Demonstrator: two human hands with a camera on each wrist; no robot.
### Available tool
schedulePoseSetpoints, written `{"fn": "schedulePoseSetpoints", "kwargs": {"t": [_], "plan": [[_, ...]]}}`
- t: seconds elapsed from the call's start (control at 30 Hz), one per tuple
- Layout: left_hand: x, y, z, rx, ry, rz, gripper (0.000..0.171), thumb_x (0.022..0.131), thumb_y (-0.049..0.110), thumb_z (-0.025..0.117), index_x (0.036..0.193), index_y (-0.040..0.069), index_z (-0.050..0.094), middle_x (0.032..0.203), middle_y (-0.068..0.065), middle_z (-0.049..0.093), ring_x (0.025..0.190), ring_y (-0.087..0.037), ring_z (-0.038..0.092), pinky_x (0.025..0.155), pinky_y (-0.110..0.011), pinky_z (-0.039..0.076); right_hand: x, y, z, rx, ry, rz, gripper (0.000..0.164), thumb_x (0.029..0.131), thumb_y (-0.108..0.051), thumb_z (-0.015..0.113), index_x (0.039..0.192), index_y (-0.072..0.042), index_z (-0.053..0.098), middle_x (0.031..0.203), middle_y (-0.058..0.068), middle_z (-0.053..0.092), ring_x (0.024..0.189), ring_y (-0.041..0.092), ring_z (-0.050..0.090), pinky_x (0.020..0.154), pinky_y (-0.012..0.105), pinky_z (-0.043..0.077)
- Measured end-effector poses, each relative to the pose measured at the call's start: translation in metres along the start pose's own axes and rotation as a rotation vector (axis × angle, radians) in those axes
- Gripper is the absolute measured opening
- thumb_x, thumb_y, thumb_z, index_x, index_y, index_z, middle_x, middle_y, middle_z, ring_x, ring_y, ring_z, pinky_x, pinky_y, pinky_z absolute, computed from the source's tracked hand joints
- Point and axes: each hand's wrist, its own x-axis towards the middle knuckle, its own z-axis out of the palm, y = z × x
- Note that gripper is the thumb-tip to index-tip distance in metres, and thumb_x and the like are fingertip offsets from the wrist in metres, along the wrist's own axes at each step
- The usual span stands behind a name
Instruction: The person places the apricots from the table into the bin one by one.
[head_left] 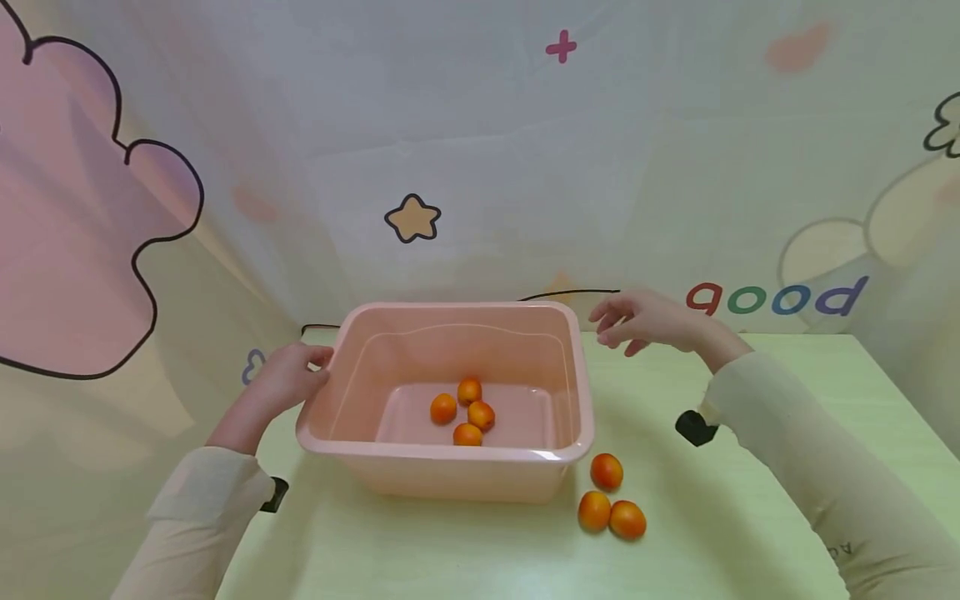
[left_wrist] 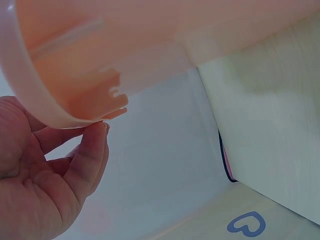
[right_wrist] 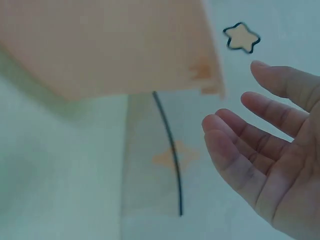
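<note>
A pink plastic basin (head_left: 450,475) stands on the table, and several small orange-red fruits (head_left: 443,408) lie on its floor. My left hand (head_left: 288,379) holds the basin's left rim, its fingertips at the edge; the left wrist view shows the thumb and bent fingers of that hand (left_wrist: 55,175) right at the rim (left_wrist: 30,85). On the other side, my right hand (head_left: 641,321) hovers beside the basin's back right corner with fingers spread and loosely bent. A gap shows between this hand (right_wrist: 270,145) and the basin's wall (right_wrist: 110,45) in the right wrist view.
Three more orange-red fruits (head_left: 595,512) lie close together on the pale green table (head_left: 420,550), by the basin's front right corner. Behind the table hangs a printed cloth (head_left: 480,167) with a star and coloured letters.
</note>
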Motion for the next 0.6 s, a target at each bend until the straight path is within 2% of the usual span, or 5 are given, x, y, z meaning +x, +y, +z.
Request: {"fn": "schedulePoseSetpoints", "kwargs": {"t": [0.13, 0.3, 0.43, 0.6], "plan": [[0.000, 0.000, -0.001, -0.016, -0.013, -0.020, 0.041, 0.087, 0.010, 0.044, 0.124, -0.007, 0.046, 0.114, -0.027, 0.053, 0.101, -0.039, 0.052, 0.078, -0.045, 0.047, -0.008, 0.026, 0.009, 0.008, -0.033, 0.067, 0.047, 0.079, -0.030, 0.063, 0.117, -0.006, 0.048, 0.106, 0.012, 0.056, 0.087, 0.022, 0.056, 0.073, 0.034, 0.052], [0.000, 0.001, -0.001, -0.013, -0.012, -0.027, 0.041, 0.086, 0.010, 0.044, 0.123, -0.007, 0.047, 0.113, -0.027, 0.054, 0.100, -0.038, 0.053, 0.076, -0.043, 0.048, -0.012, 0.050, 0.033, 0.035, -0.132, 0.161, 0.047, 0.079, -0.027, 0.064, 0.117, -0.006, 0.048, 0.108, 0.012, 0.054, 0.090, 0.023, 0.056, 0.073, 0.036, 0.052], [0.000, 0.002, -0.001, -0.008, -0.006, -0.024, 0.041, 0.085, 0.010, 0.045, 0.122, -0.008, 0.047, 0.112, -0.027, 0.053, 0.100, -0.038, 0.051, 0.077, -0.043, 0.047, -0.012, 0.063, 0.055, 0.049, -0.190, 0.218, 0.046, 0.078, -0.022, 0.064, 0.117, -0.005, 0.048, 0.107, 0.011, 0.053, 0.091, 0.024, 0.054, 0.073, 0.039, 0.051], [0.000, 0.004, -0.001, -0.007, -0.010, -0.027, 0.041, 0.085, 0.010, 0.045, 0.123, -0.008, 0.047, 0.113, -0.027, 0.053, 0.101, -0.039, 0.051, 0.077, -0.043, 0.047, -0.013, 0.071, 0.079, 0.034, -0.219, 0.268, 0.049, 0.074, -0.022, 0.068, 0.116, -0.007, 0.049, 0.102, 0.009, 0.053, 0.087, 0.024, 0.052, 0.070, 0.038, 0.052]]}}
